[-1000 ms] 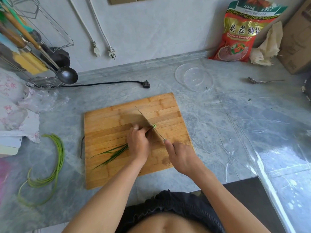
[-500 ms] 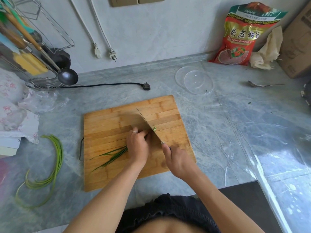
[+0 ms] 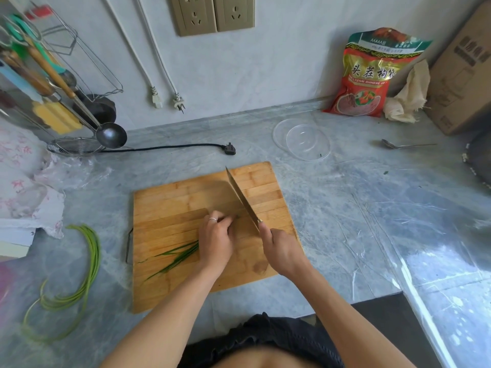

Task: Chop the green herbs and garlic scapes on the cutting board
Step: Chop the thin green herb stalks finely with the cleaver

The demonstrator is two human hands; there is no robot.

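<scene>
A wooden cutting board lies on the grey counter in front of me. A thin bunch of green herbs lies across it, leaf tips pointing lower left. My left hand, a ring on one finger, holds the bunch down with curled fingers near its cut end. My right hand grips the handle of a cleaver, whose blade stands just right of my left fingers. Garlic scapes lie curled on the counter left of the board.
A clear glass bowl and a spoon sit behind the board to the right. A red bag, a cloth and a cardboard box line the back wall. A ladle, strainer and black plug lie back left.
The cleaver blade has tilted so its flat side faces me and sits closer to my left fingers. Both hands stay at the same spot on the board.
</scene>
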